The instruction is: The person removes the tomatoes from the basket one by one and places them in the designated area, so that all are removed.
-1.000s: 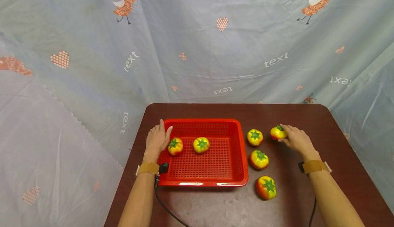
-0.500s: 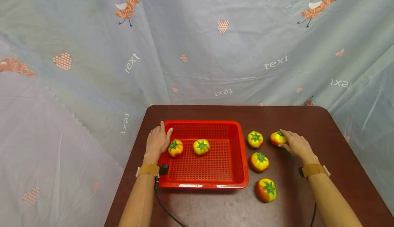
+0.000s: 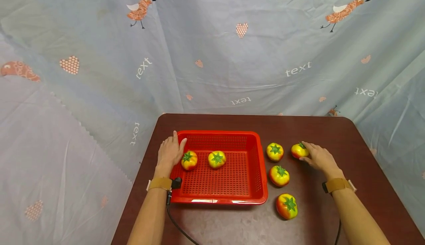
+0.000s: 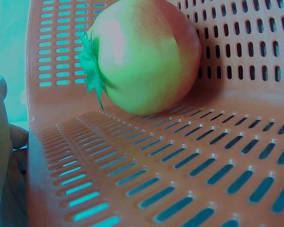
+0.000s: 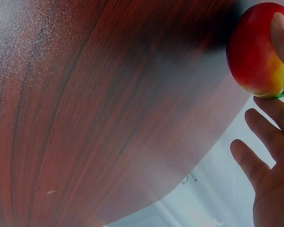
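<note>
In the head view my left hand (image 3: 169,152) lies along the left side of the red basket (image 3: 262,178), its fingers extended outside the wall. Two tomato-like fruits, one left (image 3: 189,160) and one central (image 3: 217,159), sit inside; the left wrist view shows one fruit (image 4: 146,56) near the basket walls. My right hand (image 3: 321,159) pinches a red-yellow fruit (image 3: 299,150) on the table at the back right. Seen from the right wrist, the thumb lies on that fruit (image 5: 255,52) and a fingertip touches its underside, with other fingers spread.
Between the basket and my right hand, three more fruits stand in a rough column: back (image 3: 275,152), middle (image 3: 279,175) and front (image 3: 287,206). A patterned curtain (image 3: 219,71) hangs behind the brown table (image 3: 229,224). Cables trail from both wrists.
The head view has shifted slightly, moving the scene a little lower in the picture. Both hands and the fruits keep their places.
</note>
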`<control>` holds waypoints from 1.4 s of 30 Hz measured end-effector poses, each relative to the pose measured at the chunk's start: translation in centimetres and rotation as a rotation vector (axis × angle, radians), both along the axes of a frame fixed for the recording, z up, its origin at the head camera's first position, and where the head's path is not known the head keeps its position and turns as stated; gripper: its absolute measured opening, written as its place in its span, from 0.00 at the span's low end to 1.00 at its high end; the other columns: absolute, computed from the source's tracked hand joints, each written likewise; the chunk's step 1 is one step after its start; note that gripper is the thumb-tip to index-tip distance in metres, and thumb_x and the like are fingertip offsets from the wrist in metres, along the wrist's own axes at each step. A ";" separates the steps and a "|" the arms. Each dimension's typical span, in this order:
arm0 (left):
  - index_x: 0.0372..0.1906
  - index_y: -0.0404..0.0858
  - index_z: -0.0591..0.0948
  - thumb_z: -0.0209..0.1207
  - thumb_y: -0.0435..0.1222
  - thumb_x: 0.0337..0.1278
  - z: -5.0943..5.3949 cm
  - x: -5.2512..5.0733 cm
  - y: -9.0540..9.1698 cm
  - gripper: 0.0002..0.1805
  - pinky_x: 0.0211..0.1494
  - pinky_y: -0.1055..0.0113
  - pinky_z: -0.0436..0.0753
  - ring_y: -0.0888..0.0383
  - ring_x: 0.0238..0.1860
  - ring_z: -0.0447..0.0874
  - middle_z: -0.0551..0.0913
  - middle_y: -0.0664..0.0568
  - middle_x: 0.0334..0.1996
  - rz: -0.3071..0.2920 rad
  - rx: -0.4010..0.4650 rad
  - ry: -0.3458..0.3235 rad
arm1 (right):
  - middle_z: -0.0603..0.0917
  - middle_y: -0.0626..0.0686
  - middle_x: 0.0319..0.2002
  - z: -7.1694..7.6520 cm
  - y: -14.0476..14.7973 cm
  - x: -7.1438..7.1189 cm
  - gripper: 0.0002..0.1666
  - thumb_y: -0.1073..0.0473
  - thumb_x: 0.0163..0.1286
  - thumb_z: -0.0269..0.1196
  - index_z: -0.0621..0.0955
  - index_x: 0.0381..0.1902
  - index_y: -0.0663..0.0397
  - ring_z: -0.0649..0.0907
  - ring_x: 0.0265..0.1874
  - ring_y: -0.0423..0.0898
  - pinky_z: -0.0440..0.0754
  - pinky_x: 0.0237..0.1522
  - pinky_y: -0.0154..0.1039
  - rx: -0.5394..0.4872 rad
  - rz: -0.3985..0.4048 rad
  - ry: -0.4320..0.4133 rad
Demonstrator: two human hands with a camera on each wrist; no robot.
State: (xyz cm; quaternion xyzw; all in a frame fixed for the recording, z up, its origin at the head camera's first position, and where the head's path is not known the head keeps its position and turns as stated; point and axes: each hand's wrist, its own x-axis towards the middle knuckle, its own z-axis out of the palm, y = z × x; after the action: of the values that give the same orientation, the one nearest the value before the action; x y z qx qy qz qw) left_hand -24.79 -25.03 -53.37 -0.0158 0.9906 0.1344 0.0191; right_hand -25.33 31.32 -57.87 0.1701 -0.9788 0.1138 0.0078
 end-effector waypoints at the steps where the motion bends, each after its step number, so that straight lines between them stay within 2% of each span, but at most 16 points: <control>1: 0.77 0.29 0.45 0.34 0.55 0.76 0.0 0.0 0.0 0.41 0.77 0.43 0.55 0.34 0.70 0.62 0.65 0.30 0.69 0.000 0.001 -0.002 | 0.75 0.72 0.60 0.0 0.0 0.0 0.41 0.51 0.64 0.68 0.68 0.67 0.67 0.76 0.56 0.70 0.72 0.58 0.69 -0.001 0.000 0.001; 6: 0.77 0.29 0.45 0.34 0.55 0.76 -0.1 0.1 0.0 0.41 0.77 0.42 0.55 0.34 0.70 0.62 0.65 0.30 0.69 -0.001 0.004 -0.003 | 0.75 0.73 0.59 0.0 -0.1 0.1 0.41 0.52 0.63 0.68 0.67 0.68 0.67 0.76 0.56 0.70 0.72 0.57 0.69 -0.008 0.001 -0.010; 11: 0.77 0.29 0.46 0.34 0.55 0.76 -0.1 0.1 0.0 0.40 0.76 0.42 0.56 0.34 0.70 0.62 0.65 0.30 0.68 -0.006 0.001 -0.003 | 0.73 0.74 0.60 0.3 -0.2 0.0 0.43 0.50 0.65 0.67 0.65 0.70 0.66 0.74 0.57 0.72 0.70 0.59 0.70 -0.008 -0.023 -0.066; 15: 0.77 0.29 0.46 0.34 0.55 0.76 0.0 0.0 0.0 0.40 0.76 0.42 0.57 0.34 0.69 0.63 0.65 0.29 0.68 -0.008 0.000 0.003 | 0.73 0.74 0.60 1.2 -0.6 -0.2 0.43 0.50 0.66 0.66 0.64 0.70 0.66 0.75 0.56 0.72 0.70 0.58 0.70 -0.005 -0.020 -0.035; 18: 0.77 0.29 0.47 0.34 0.55 0.76 0.1 0.0 -0.1 0.40 0.76 0.42 0.56 0.34 0.69 0.63 0.65 0.29 0.68 -0.003 0.003 0.007 | 0.73 0.74 0.61 2.4 -1.1 -0.6 0.43 0.49 0.67 0.65 0.64 0.71 0.65 0.75 0.57 0.72 0.70 0.59 0.69 -0.007 -0.013 0.009; 25: 0.77 0.29 0.46 0.33 0.55 0.77 0.0 0.1 -0.1 0.40 0.76 0.42 0.56 0.34 0.70 0.62 0.64 0.29 0.68 0.000 0.004 -0.009 | 0.68 0.74 0.65 6.1 -2.8 -2.0 0.44 0.44 0.70 0.61 0.61 0.74 0.62 0.70 0.62 0.72 0.65 0.63 0.70 -0.038 -0.019 0.053; 34: 0.77 0.28 0.46 0.33 0.54 0.77 -0.1 0.0 -0.1 0.40 0.76 0.43 0.57 0.34 0.69 0.63 0.65 0.29 0.68 -0.006 0.006 0.012 | 0.71 0.69 0.66 10.5 -5.5 -4.2 0.42 0.44 0.70 0.61 0.62 0.74 0.57 0.71 0.62 0.69 0.66 0.65 0.67 -0.070 0.027 0.168; 42: 0.77 0.29 0.46 0.33 0.55 0.77 -0.2 -0.1 -0.1 0.40 0.76 0.42 0.56 0.34 0.69 0.63 0.65 0.29 0.68 -0.006 0.004 0.013 | 0.67 0.64 0.70 12.9 -7.7 -4.7 0.44 0.46 0.69 0.64 0.60 0.76 0.53 0.68 0.67 0.66 0.63 0.67 0.66 -0.090 0.071 0.191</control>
State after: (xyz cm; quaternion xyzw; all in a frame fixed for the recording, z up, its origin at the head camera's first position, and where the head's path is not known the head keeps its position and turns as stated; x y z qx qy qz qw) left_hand -24.86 -25.12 -53.53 -0.0117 0.9905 0.1366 0.0132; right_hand -30.08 23.65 -44.95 0.2144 -0.9608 0.1410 0.1049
